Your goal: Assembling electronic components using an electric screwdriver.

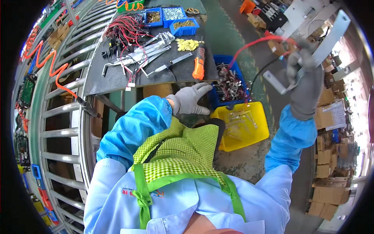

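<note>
My right hand [307, 84], in a grey glove, is raised at the right and closed on a long silvery metal bracket [331, 37]. Red wire [257, 41] and a thinner black cable trail leftward from that hand; motion smears its fingers a little. My left hand [191, 99], also gloved, holds nothing. Its fingers are spread beside the table's front edge, close to a blue bin [215, 104] of small wired parts. An orange-handled electric screwdriver [198, 64] lies on the table just beyond it. Below the blue bin stands a yellow bin [257, 132] with clear plastic pieces.
On the dark table [93, 80] lie several metal brackets [156, 48], a heap of red and black wires [126, 29], yellow pieces [187, 44] and blue trays [185, 29] of small hardware. A roller conveyor [62, 133] runs along the left. Cardboard boxes [329, 195] are stacked at right.
</note>
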{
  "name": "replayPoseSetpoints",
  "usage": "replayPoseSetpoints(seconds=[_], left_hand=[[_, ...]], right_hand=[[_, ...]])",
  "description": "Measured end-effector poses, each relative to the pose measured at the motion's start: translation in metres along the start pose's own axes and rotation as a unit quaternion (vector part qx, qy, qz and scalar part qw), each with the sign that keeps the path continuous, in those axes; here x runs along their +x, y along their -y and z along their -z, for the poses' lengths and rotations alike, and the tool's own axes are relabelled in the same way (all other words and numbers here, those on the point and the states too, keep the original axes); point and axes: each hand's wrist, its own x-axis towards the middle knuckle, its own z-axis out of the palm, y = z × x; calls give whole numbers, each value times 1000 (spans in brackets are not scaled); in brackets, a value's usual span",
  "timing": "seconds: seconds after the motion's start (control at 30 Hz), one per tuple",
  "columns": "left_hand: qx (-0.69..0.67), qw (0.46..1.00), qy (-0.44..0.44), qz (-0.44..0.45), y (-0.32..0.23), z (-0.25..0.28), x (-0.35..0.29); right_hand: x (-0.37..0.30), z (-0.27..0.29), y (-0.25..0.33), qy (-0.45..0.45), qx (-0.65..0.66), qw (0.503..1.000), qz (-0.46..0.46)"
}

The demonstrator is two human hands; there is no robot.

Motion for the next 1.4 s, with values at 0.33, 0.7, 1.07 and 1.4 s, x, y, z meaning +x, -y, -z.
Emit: replayPoseSetpoints(seconds=[0.33, 0.7, 1.07, 1.4], left_hand=[[-452, 890, 63, 16, -8, -21, -32], [-591, 796, 45, 121, 12, 89, -135], [-599, 778, 39, 186, 34, 69, -87], [-868, 465, -158, 77, 74, 45, -60]], right_hand=[[8, 55, 19, -31, -82, 969, 231], [-145, 137, -118, -103, -276, 950, -103], [-180, -48, -119, 230, 24, 966, -111], [-192, -172, -148, 268, 68, 934, -226]])
